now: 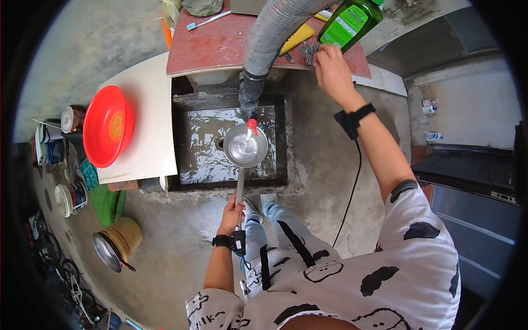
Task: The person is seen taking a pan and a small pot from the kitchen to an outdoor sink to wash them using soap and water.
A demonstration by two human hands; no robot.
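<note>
My left hand [232, 214] grips the long handle of a metal ladle [246, 159], whose round bowl is under a tap with a red handle [252, 125]. Water lies in the bowl, above a wet, dark floor basin [198, 165]. My right hand [333, 70] reaches over the edge of the red board [210, 45], its fingertips at a steel wool scrubber [308, 51]. Whether they are closed on it I cannot tell. Just beyond these fingers a green bottle [348, 24] with a label stands. A yellow cloth or sponge [298, 39] lies left of the scrubber.
A thick grey wrapped pipe [268, 37] comes down in front of the red board. On the left, a red plastic basin [108, 128] rests on a white board [152, 136]. Beyond are a white bucket [66, 200] and a pan [107, 251] on a tan bucket. A black cable hangs from my right wrist.
</note>
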